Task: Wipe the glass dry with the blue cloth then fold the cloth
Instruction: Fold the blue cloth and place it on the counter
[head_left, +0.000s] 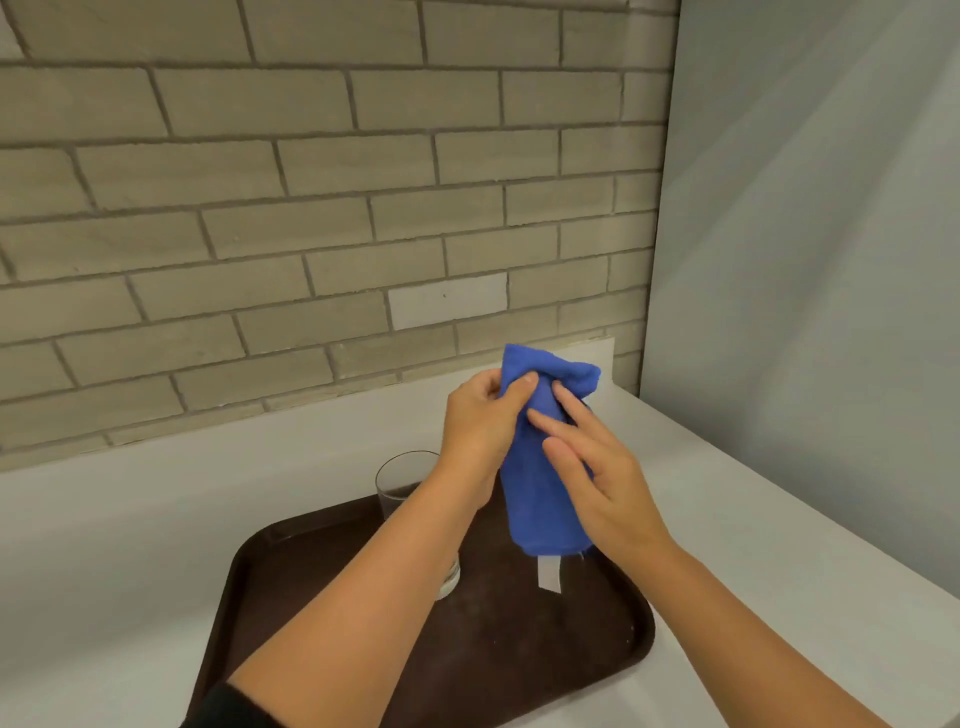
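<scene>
Both hands hold the blue cloth (535, 512) above the brown tray (291, 577). The cloth hangs bunched in a tube shape, with a white tag dangling from its lower end. What it may wrap is hidden. My left hand (478, 431) pinches the cloth near its top, thumb on the front. My right hand (610, 486) cups the cloth's right side, and its fingers press on the front. A clear glass (402, 480) stands upright on the far left part of the tray, partly hidden behind my left forearm.
The tray lies on a white counter (104, 545). A brick wall (311, 208) runs along the back and a pale panel (805, 260) closes the right side. The counter's edge runs diagonally at the lower right.
</scene>
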